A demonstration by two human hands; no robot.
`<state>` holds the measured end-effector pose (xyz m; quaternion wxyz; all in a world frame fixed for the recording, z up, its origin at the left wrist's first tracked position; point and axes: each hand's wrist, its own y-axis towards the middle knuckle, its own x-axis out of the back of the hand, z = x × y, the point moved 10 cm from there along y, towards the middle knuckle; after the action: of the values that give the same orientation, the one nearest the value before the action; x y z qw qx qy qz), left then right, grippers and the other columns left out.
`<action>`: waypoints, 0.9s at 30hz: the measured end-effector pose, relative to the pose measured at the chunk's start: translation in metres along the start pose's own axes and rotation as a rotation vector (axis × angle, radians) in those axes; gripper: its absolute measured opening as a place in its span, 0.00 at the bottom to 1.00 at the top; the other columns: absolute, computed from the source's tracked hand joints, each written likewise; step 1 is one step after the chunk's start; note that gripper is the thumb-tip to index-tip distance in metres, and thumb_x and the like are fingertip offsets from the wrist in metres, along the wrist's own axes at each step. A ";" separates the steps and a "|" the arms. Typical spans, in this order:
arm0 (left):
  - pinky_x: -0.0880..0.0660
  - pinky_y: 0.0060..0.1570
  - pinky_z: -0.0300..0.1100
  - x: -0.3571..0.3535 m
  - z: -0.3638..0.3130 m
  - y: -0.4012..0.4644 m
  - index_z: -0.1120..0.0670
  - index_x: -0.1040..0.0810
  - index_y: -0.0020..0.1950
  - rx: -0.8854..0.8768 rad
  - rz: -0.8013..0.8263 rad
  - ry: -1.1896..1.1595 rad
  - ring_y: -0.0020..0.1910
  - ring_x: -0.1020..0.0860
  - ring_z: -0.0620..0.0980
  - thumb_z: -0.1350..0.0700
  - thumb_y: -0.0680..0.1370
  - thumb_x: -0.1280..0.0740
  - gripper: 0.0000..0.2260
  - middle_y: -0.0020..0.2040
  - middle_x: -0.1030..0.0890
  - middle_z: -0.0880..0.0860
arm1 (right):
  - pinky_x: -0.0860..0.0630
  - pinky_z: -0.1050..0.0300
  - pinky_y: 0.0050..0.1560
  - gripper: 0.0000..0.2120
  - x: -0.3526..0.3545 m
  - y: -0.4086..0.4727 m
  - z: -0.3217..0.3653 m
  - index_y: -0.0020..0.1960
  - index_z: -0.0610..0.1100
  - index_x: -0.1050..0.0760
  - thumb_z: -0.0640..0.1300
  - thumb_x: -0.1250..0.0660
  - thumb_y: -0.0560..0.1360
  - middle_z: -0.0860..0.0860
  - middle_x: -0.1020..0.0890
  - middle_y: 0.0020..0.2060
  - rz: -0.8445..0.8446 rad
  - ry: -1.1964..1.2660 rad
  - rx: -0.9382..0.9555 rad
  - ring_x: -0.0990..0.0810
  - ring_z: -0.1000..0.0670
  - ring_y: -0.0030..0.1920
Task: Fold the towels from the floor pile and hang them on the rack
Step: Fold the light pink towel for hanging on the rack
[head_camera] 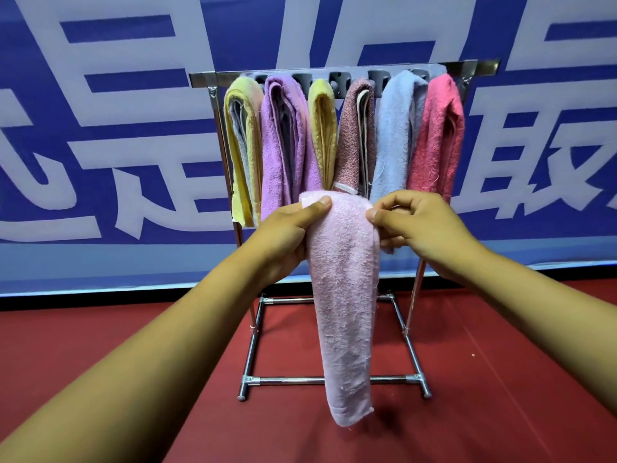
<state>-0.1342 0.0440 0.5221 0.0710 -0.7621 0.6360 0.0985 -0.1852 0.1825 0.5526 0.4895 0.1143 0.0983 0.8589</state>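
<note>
Red floor (133, 345), smooth and matte, runs back to a blue banner (100, 128) with large white characters that fills the wall behind. Dark strip where banner meets floor.

Rack (334, 380): chrome tube frame standing on the floor just in front of the banner, square base, flat top rail. Six folded towels hang from the top rail side by side, touching or nearly so. From the rack's left post: yellow towel (242, 152), purple towel (283, 138), second yellow towel (324, 128), mottled pink towel (354, 135), blue towel (397, 128), hot-pink towel (437, 135). All hang long axis vertical, folds over the rail.

Pale pink towel (344, 295): held in the air in front of the rack, below the hanging row, folded into a narrow band. Long axis near vertical, upper fold at the hands, free end pointing down, hanging level with the rack's front base bar and clear of the floor.

Left hand (290, 228): grip curled on the towel's upper left edge, thumb on top, pinching the cloth.
Right hand (420, 222): grip curled, thumb and fingers pinching the upper right edge.
</note>
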 end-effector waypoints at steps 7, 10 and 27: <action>0.21 0.40 0.36 -0.003 0.006 0.001 0.59 0.22 0.57 0.022 0.041 0.020 0.39 0.18 0.45 0.59 0.80 0.37 0.09 0.45 0.16 0.53 | 0.28 0.64 0.24 0.09 0.001 0.003 -0.004 0.40 0.42 0.31 0.33 0.38 0.78 0.48 0.24 0.23 -0.026 -0.034 -0.011 0.25 0.55 0.22; 0.21 0.43 0.38 -0.004 0.001 0.003 0.58 0.22 0.57 -0.004 0.042 0.020 0.42 0.18 0.46 0.60 0.81 0.40 0.09 0.46 0.17 0.54 | 0.26 0.63 0.27 0.08 0.003 0.002 -0.006 0.40 0.42 0.30 0.34 0.35 0.77 0.48 0.22 0.25 -0.014 -0.028 -0.015 0.25 0.55 0.25; 0.21 0.44 0.40 0.012 -0.010 0.002 0.60 0.26 0.65 0.020 -0.038 0.076 0.50 0.21 0.53 0.59 0.81 0.38 0.14 0.54 0.19 0.58 | 0.31 0.62 0.44 0.10 -0.020 -0.009 -0.034 0.50 0.36 0.20 0.43 0.33 0.75 0.48 0.20 0.42 0.271 -0.157 -0.208 0.26 0.55 0.41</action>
<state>-0.1334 0.0301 0.5295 0.0564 -0.7764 0.6247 0.0617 -0.1781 0.1679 0.5154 0.3845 0.1418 -0.0457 0.9110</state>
